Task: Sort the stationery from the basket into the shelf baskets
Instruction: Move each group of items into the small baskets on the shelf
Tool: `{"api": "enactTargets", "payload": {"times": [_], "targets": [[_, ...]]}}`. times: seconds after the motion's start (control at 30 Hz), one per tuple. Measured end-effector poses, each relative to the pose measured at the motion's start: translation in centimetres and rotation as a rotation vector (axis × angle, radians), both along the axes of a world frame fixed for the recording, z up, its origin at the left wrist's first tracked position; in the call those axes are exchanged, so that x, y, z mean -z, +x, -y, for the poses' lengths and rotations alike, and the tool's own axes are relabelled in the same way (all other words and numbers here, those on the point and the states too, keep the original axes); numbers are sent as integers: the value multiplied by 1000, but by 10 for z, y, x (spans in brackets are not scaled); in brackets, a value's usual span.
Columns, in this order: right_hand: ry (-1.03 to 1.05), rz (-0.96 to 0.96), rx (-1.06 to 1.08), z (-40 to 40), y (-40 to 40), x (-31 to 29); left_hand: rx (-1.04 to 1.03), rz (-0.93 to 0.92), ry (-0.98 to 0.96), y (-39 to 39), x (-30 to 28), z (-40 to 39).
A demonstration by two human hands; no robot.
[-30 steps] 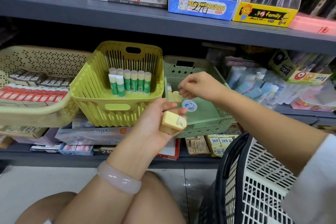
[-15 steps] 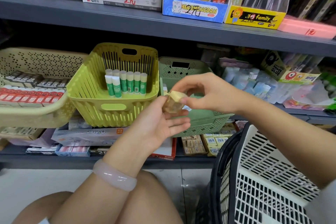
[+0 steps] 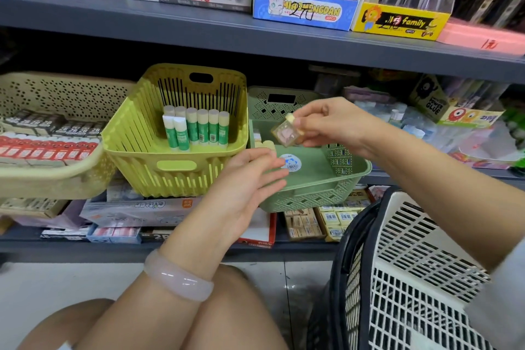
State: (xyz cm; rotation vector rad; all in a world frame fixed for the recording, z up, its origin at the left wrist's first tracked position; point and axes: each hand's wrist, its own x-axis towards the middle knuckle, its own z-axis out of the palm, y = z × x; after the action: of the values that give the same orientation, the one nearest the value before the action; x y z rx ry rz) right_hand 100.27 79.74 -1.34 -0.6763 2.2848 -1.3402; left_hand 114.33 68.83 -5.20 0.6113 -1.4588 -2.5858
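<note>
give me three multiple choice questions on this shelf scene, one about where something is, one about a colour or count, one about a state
1. Where is the small wrapped item right now?
A. lying in the yellow-green basket
B. held above the pale green basket
C. on the floor

2. What colour are the bodies of the glue sticks?
A. red
B. blue
C. green

3. How is the left hand?
A. open, holding nothing
B. gripping a glue stick
C. closed round the white crate's rim

Answers: 1 B, the right hand pinches it over the pale green basket. 2 C, green bodies with pale caps stand in the yellow-green basket. 3 A, its fingers lie loose and nothing is in them.
</note>
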Motion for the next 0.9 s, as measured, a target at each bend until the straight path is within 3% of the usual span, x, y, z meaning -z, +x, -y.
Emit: {"api": "enactTargets", "payload": {"times": [0.13, 0.23, 0.57, 0.77, 0.9], "targets": [[384, -248, 211, 21, -30, 26, 36, 8, 13, 2, 2, 7], [482, -166, 182, 36, -32, 46, 46, 7, 9, 3, 4, 11], [274, -99, 101, 10, -17, 33, 95, -16, -28, 13, 0, 7], [130, -92, -95, -84, 35, -7, 234, -27, -149, 17, -10, -50], [184, -21, -43, -166, 63, 7, 479, 26, -313, 21, 6, -122]]}}
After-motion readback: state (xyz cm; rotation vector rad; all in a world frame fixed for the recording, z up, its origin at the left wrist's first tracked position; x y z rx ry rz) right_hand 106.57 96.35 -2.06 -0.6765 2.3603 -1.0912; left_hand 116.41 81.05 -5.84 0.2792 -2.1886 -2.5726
